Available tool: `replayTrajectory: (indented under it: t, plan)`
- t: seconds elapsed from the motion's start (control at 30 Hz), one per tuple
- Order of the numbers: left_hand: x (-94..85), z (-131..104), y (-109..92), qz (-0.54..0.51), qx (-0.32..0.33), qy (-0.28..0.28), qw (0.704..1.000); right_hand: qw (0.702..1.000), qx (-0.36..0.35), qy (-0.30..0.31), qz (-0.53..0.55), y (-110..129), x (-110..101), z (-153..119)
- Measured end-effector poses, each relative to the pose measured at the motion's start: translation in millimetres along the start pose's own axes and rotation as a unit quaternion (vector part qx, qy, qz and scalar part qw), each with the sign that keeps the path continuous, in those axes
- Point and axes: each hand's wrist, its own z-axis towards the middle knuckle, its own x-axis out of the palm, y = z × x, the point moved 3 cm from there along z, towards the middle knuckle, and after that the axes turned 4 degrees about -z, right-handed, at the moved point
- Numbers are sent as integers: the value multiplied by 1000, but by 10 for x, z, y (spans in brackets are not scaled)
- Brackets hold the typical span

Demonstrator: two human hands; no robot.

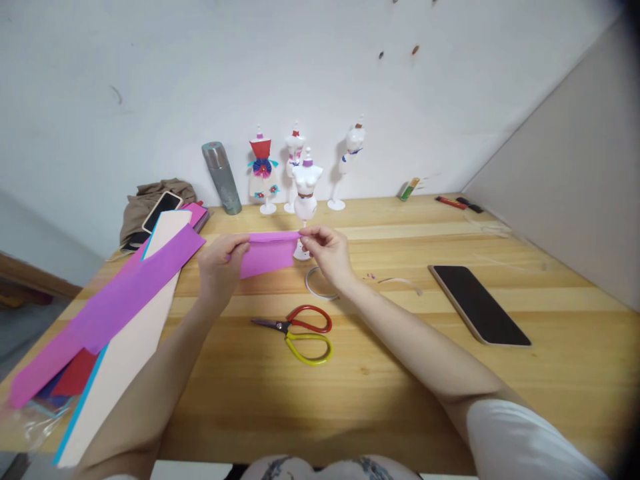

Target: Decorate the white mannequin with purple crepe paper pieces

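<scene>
A pink-purple sheet (267, 259), paper or felt, hangs between my two hands with its upper edge folded over. My left hand (221, 263) pinches the sheet's upper left corner. At the upper right corner, the thumb and fingertips of my right hand (327, 250) close on the fold. Just behind the sheet stands a small white mannequin (307, 180) with a purple neck band and a brown waist band; the sheet and my right hand hide part of its base. Scissors (285, 327) with one red and one yellow handle lie below the sheet, blades pointing left.
Three more mannequins, one in a red top (260, 148), stand along the wall beside a grey bottle (223, 180). Coloured sheets (125, 293) are piled at left. A tablet or large phone (477, 303) lies at right. A white ring (315, 287) rests near my right wrist.
</scene>
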Motion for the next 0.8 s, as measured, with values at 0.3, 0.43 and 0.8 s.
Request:
replayTrajectory:
  t: [0.3, 0.43, 0.8]
  plan:
    - [15, 0, 70, -31, -60, -10, 998, 1000, 0, 9, 14, -1, 14, -6]
    - [6, 14, 88, -81, -104, -19, 991, 1000, 3, 23, 14, -8, 24, -1]
    - [11, 31, 51, -124, -133, -18, 983, 1000, -16, 26, -8, 6, 24, -4]
